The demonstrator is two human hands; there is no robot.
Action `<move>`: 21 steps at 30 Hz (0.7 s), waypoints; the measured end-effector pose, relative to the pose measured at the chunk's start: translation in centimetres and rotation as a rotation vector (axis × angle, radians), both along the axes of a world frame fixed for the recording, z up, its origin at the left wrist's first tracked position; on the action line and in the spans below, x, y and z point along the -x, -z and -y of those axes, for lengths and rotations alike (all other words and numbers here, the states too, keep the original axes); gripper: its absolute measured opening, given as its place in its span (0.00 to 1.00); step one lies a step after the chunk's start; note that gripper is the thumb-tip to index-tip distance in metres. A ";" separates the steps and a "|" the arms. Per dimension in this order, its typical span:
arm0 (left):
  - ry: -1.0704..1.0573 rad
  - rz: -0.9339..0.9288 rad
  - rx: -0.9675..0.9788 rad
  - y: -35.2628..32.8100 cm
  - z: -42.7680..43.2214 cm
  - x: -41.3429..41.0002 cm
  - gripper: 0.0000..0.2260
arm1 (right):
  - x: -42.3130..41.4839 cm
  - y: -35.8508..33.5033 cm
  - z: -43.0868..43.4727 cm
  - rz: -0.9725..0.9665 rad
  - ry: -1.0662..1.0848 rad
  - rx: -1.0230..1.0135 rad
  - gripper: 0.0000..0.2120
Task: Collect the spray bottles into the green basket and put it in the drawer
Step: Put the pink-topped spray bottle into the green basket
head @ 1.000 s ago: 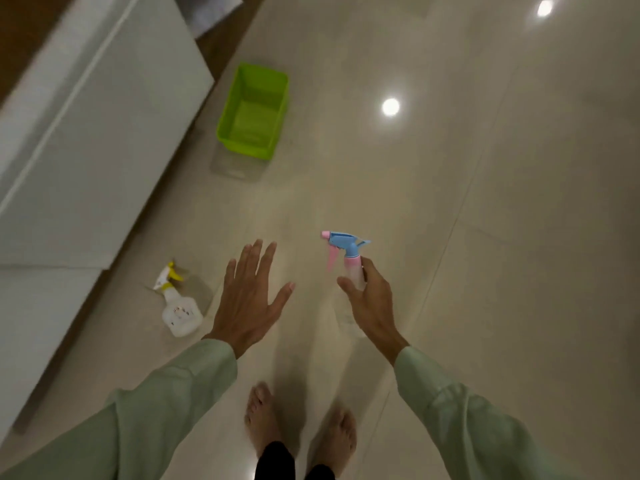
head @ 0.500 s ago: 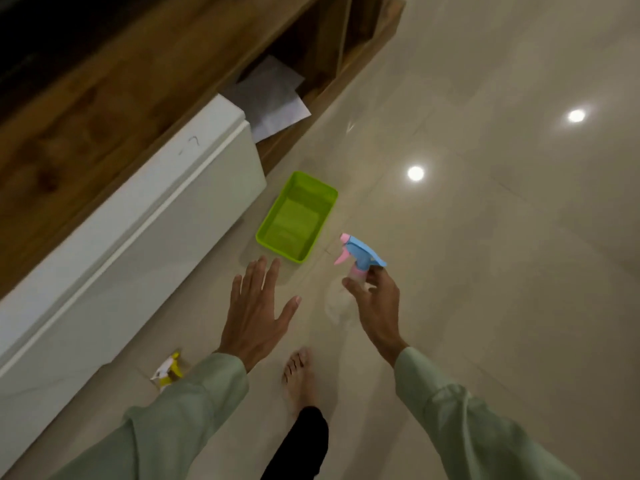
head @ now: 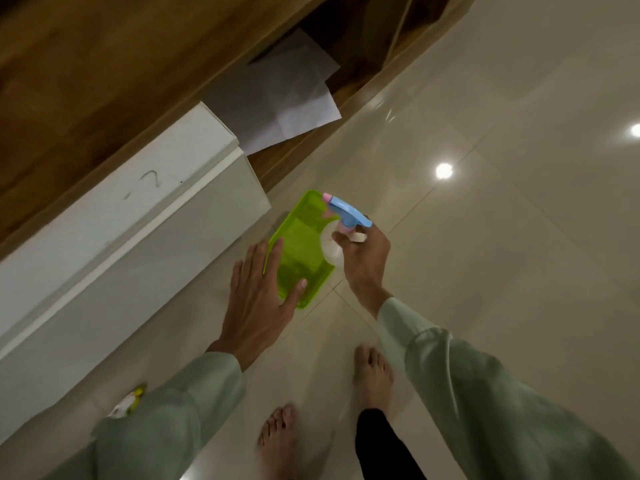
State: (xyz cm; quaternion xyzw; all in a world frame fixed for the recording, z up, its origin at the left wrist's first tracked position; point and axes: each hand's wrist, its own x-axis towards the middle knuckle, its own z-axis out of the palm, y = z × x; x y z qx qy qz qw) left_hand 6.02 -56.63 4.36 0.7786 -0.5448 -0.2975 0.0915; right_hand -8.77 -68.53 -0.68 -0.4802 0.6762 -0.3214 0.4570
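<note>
White papers [head: 277, 105] lie on a wooden shelf [head: 346, 95] above glossy floor tiles [head: 502, 271].

Both arms stretched fwd and down, pale green sleeves to the wrists. Left hand [head: 258, 303] flat, palm down, fingers spread w/ nothing in it. Right hand [head: 363, 261] curled tight round sth, knuckles up, wrist bent. Bare feet [head: 372, 375] below.

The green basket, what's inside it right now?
The green basket looks empty where its floor shows. The spray bottle in the right hand hangs above it, and the open left hand covers its near corner, hiding those parts.
</note>
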 end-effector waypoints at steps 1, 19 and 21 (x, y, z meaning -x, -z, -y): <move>-0.027 -0.002 0.003 1.2 0.7 0.0 0.35 | -0.4 1.6 1.0 0.006 -0.018 -0.004 0.10; -0.181 -0.017 -0.022 11.8 3.9 -0.7 0.34 | -3.7 13.5 4.6 0.061 -0.123 0.088 0.17; -0.173 -0.019 -0.027 11.6 3.6 -0.7 0.34 | -3.4 13.4 4.5 0.051 -0.147 0.033 0.20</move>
